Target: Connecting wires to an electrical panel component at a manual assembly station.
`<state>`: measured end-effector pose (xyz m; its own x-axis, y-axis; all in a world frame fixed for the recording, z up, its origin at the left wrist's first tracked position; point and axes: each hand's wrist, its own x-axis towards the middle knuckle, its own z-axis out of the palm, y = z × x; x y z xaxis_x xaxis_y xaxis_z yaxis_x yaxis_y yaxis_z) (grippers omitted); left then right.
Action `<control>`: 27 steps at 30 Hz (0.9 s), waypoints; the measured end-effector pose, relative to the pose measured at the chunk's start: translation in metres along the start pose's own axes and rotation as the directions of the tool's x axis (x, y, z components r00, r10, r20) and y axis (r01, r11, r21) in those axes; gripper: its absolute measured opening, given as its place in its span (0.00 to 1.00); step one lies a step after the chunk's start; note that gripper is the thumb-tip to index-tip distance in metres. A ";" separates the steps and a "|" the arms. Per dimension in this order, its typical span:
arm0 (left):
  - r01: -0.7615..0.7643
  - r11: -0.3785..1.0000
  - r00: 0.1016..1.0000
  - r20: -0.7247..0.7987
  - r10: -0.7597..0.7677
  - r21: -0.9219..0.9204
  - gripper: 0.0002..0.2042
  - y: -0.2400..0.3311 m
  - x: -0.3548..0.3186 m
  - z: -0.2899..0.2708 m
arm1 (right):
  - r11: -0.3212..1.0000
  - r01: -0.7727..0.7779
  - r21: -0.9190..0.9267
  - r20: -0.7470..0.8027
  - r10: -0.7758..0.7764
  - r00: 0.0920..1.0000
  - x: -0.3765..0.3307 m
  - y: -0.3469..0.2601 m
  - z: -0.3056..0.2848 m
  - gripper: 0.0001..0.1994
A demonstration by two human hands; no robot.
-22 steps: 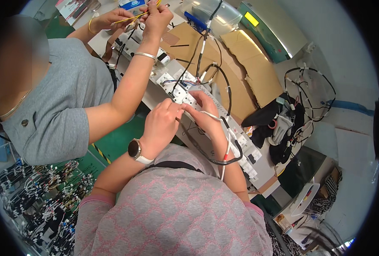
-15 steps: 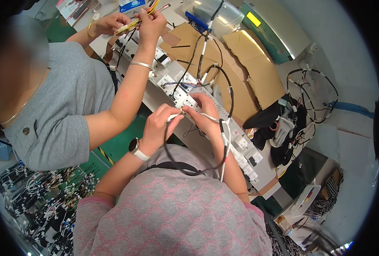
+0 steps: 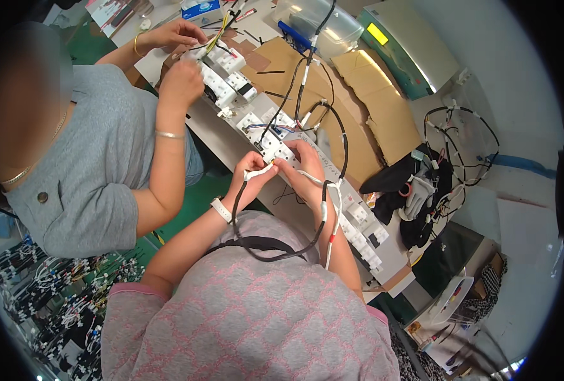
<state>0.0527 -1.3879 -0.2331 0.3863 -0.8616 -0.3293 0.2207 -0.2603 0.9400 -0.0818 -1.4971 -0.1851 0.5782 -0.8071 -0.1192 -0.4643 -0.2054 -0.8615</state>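
My left hand [image 3: 249, 176] pinches the end of a black cable with white tape [image 3: 261, 171], which loops down over my chest. My right hand [image 3: 304, 166] holds the same cable's white-wrapped stretch close beside it, just below a long rail of white breaker-like modules [image 3: 275, 143]. Both hands are over the edge of the workbench [image 3: 231, 136]. A co-worker in a grey shirt sits at my left; their hand [image 3: 181, 81] rests on the rail's far modules and the other hand [image 3: 174, 35] holds coloured wires.
Flattened brown cardboard [image 3: 351, 101] covers the bench beyond the rail. A clear plastic tub [image 3: 317, 25] and a grey machine with a yellow label [image 3: 409, 51] stand at the back. Black gloves and wire bundles [image 3: 421, 197] lie to the right. Wire harnesses [image 3: 47, 298] pile at lower left.
My hands have drawn apart slightly along the cable and moved toward me. The co-worker's raised arm has come down onto the far modules of the rail.
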 end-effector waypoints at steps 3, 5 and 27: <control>0.005 0.996 0.998 0.054 -0.010 0.085 0.09 0.001 -0.001 -0.005 | 0.995 0.011 0.100 0.065 -0.018 0.998 -0.012 0.005 -0.013 0.23; 0.070 0.987 0.990 0.114 -0.086 0.142 0.08 0.009 -0.011 -0.005 | 0.960 0.225 -0.167 -0.071 -0.239 0.968 -0.038 0.002 -0.022 0.23; 0.237 0.962 0.416 0.880 -0.230 0.139 0.19 0.044 -0.076 0.061 | 0.756 0.284 0.590 -0.646 0.231 0.727 -0.121 -0.022 -0.048 0.17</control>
<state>-0.0212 -1.3606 -0.1611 -0.6776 -0.6823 -0.2743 0.1791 -0.5149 0.8383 -0.1739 -1.4214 -0.1275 -0.1203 -0.9922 0.0331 0.2089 -0.0579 -0.9762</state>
